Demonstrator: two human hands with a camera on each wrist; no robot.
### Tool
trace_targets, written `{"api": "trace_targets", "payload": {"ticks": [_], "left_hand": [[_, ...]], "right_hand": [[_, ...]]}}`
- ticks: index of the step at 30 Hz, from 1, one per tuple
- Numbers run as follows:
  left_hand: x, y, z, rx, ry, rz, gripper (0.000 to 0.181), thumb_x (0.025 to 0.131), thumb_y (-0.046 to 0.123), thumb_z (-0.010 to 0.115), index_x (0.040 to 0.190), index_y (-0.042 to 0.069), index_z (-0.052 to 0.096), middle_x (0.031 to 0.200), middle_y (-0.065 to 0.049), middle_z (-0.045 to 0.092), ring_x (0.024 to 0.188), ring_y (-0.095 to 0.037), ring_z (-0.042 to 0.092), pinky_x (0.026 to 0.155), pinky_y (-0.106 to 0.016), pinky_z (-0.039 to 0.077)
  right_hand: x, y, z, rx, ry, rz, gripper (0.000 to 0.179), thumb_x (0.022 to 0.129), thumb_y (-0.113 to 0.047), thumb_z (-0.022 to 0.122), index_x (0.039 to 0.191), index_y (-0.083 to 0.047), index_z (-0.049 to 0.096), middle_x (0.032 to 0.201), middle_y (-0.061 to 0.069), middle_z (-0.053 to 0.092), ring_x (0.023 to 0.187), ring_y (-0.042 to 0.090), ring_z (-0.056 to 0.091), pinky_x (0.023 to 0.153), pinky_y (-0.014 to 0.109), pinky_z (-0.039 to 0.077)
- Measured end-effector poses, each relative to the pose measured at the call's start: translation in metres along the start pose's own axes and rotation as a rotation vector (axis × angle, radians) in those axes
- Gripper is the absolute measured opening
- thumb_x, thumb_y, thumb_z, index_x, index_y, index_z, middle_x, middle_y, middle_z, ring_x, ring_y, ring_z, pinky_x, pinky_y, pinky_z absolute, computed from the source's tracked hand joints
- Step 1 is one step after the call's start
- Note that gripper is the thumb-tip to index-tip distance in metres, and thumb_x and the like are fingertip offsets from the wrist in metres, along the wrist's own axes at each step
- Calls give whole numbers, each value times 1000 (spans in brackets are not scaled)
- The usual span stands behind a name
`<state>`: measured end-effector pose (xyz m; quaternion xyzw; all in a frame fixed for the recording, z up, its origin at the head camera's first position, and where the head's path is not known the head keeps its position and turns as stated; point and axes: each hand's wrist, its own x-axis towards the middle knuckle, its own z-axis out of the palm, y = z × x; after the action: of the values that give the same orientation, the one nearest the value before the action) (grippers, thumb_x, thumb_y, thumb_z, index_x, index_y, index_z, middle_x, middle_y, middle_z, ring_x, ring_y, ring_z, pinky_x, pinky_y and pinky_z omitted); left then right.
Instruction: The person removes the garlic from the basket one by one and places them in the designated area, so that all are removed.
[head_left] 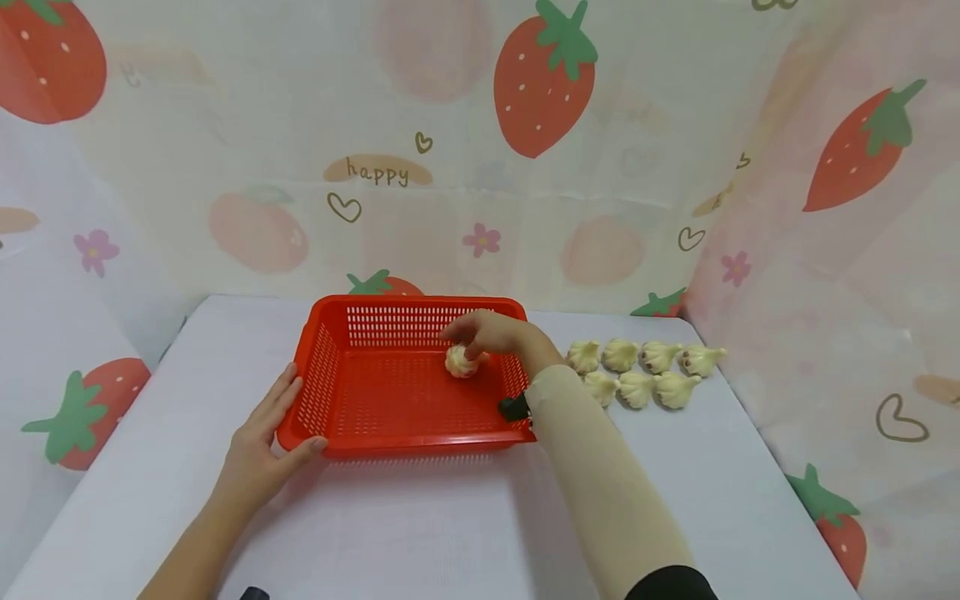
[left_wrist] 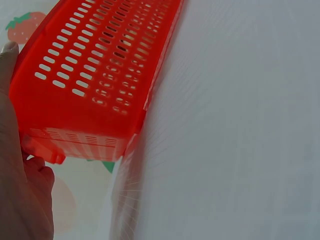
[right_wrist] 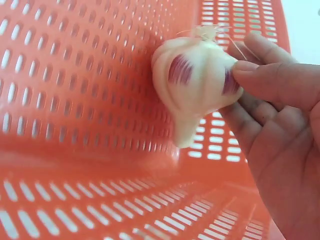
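Note:
A red plastic basket [head_left: 397, 442] with slotted walls stands on the table. My left hand [head_left: 258, 454] grips its near left corner, thumb on the front rim and fingers along the left side. In the left wrist view, fingers of that left hand [left_wrist: 20, 185] show beside the basket's wall [left_wrist: 90, 75]. Inside the basket, my right hand [head_left: 495, 333] pinches a garlic bulb [head_left: 460, 362] low over the floor, toward the right. The right wrist view shows the bulb [right_wrist: 200, 80], cream with purple streaks, between the thumb and fingers of the right hand [right_wrist: 280, 115].
Several more garlic bulbs [head_left: 636, 388] lie in two rows on the white table [head_left: 420, 533], right of the basket. Behind and on both sides hangs a cloth [head_left: 637, 125] printed with strawberries. The right forearm crosses the basket's right edge.

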<state>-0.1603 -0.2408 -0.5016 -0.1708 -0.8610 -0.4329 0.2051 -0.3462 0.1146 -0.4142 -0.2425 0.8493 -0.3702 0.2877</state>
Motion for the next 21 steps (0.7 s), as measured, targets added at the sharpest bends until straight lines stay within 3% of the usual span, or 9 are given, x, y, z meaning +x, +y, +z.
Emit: {"api": "trace_targets", "payload": {"ticks": [6, 13, 21], "left_hand": [[-1, -2, -2, -1, 2, -9, 95, 79, 17, 89, 159, 14, 38, 168, -2, 32, 153, 1, 24, 102, 1, 28], [0, -5, -3, -1, 4, -2, 95, 79, 16, 89, 159, 14, 38, 168, -1, 31, 153, -1, 25, 101, 0, 30], [1, -6, -1, 3, -2, -2, 94, 79, 19, 89, 159, 14, 38, 168, -1, 32, 153, -2, 26, 100, -1, 31]], "right_hand": [[12, -11, 7, 17, -32, 6, 53, 92, 6, 62, 144, -6, 59, 146, 15, 58, 124, 26, 57, 104, 38, 53], [27, -18, 19, 40, -88, -76, 50, 95, 3, 61, 144, -5, 58, 147, 15, 58, 127, 24, 57, 105, 36, 53], [22, -8, 15, -14, -13, -50, 51, 95, -9, 70, 145, -13, 60, 149, 8, 57, 139, 29, 48, 108, 42, 50]]}}
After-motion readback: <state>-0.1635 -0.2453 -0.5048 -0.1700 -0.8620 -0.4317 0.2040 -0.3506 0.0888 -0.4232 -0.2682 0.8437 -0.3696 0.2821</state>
